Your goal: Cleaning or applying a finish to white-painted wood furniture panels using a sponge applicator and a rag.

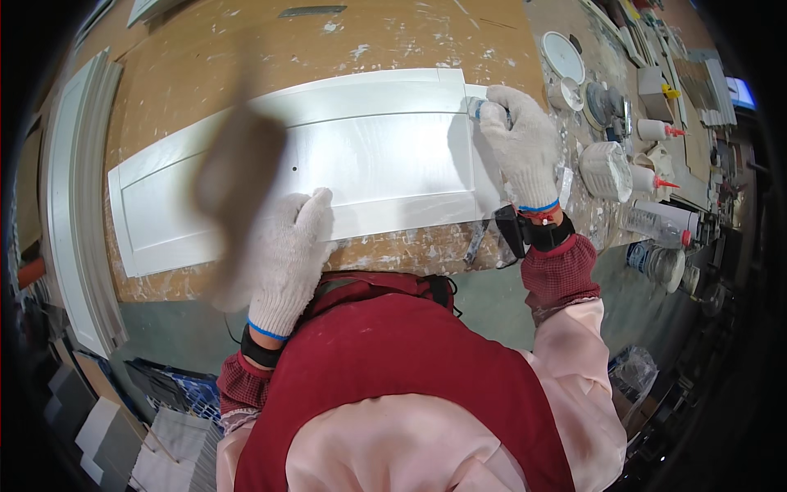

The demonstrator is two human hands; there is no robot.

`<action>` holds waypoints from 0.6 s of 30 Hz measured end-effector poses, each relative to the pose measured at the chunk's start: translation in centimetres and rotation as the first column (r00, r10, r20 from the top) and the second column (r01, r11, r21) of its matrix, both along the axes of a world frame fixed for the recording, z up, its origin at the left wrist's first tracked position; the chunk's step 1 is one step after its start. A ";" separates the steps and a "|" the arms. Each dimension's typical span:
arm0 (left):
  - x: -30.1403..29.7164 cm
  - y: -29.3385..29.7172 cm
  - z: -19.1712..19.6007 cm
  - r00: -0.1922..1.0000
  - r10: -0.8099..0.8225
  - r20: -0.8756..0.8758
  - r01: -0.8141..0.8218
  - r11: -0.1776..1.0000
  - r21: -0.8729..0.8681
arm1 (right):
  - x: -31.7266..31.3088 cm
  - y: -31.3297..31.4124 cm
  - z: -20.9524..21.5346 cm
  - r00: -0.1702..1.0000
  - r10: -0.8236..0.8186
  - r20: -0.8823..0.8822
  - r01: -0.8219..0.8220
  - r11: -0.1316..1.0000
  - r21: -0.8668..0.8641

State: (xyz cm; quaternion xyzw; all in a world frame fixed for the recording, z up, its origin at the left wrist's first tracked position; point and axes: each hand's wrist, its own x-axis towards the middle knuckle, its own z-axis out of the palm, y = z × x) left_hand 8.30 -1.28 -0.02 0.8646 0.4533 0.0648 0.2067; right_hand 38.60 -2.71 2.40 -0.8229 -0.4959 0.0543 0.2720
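A long white door panel point(369, 156) with a recessed middle lies flat on a paint-spattered wooden workbench point(246, 49). My left hand point(287, 254), in a white knit glove, grips a brown object point(234, 180) above the panel's left half. That object is blurred by motion and I cannot tell what it is. My right hand point(520, 143), also gloved, rests on the panel's right end. Its fingers are closed on a small bluish-grey object point(477, 107) at the upper right corner.
Right of the panel stand white squeeze bottles with red tips point(656, 129), a white tub point(605, 170), a round white lid point(562, 56) and jars. White frame mouldings point(74, 180) lean along the bench's left side. A blue crate point(176, 385) sits below.
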 end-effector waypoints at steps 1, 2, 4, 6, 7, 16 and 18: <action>0.0 0.0 0.0 1.000 0.001 0.000 -0.001 1.000 0.001 | -0.1 0.0 0.0 1.000 0.000 0.012 0.001 1.000 -0.029; 0.0 0.0 0.0 1.000 0.002 -0.001 -0.002 1.000 0.001 | -0.1 0.1 -0.1 1.000 0.001 0.011 0.000 1.000 -0.028; 0.0 0.0 0.1 1.000 -0.004 -0.005 0.004 1.000 0.005 | 0.0 0.2 -0.2 1.000 0.026 0.011 -0.025 0.996 -0.083; 0.0 0.0 0.1 1.000 -0.005 -0.012 0.006 1.000 0.009 | -0.1 0.2 -0.1 1.000 0.008 0.021 -0.006 0.998 -0.067; 0.0 0.0 0.1 1.000 -0.006 -0.020 0.006 1.000 0.014 | -0.1 0.2 -0.1 1.000 -0.010 0.029 0.011 0.999 -0.050; 0.1 0.0 0.3 0.999 0.006 -0.049 -0.006 1.000 -0.012 | -0.1 0.0 0.4 0.998 0.024 0.053 -0.019 0.997 -0.079; 0.0 0.0 0.5 0.999 0.002 -0.038 -0.002 1.000 -0.013 | -0.1 0.0 0.0 0.998 0.024 0.051 -0.020 0.997 -0.069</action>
